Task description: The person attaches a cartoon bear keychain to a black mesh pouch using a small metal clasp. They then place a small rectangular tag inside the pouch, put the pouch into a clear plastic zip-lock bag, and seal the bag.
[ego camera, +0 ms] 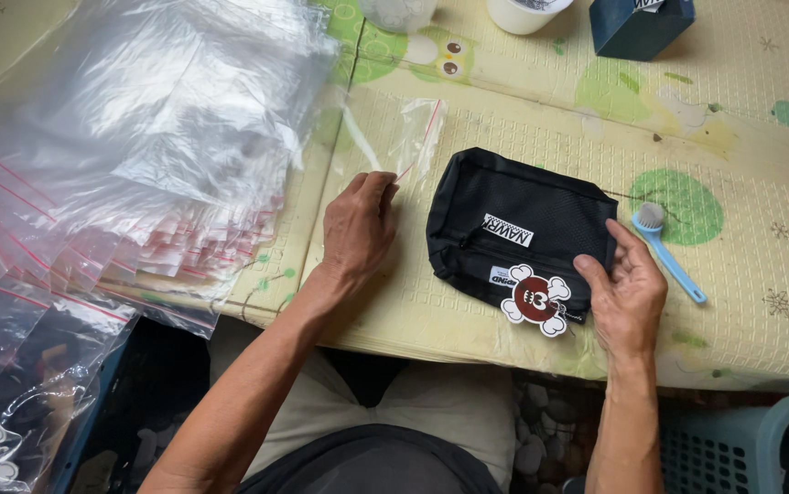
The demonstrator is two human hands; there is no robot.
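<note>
Landmark for all positions: the black pouch, lying flat on the pale yellow patterned mat.

Nearest the wearer: lap in light shorts, below the pouch, under the mat's near edge. Teal slatted basket lower right of the pouch, off the mat. Bagged goods in clear plastic far lower left of the pouch.

Right hand: at the pouch's right end, palm turned up toward the camera, fingers loosely curled and apart; fingertips touch the pouch's right edge. It grips nothing. A red-and-white skull-shaped hang tag lies at the pouch's near edge, just left of this hand.

Left hand: left of the pouch, not touching it, back of hand up. Thumb and forefinger pressed together, pinching the red-striped edge of a clear zip bag, which lies on the mat up and left of the pouch.

Blue-handled small brush: just right of the pouch, beyond the right hand, flat on the mat.

Stack of clear zip bags: well left of the pouch, fanned out, red seal stripes showing.

Farthest: dark teal box beyond the pouch to the right; white cup and a clear container beyond it, cut off by the frame edge.
</note>
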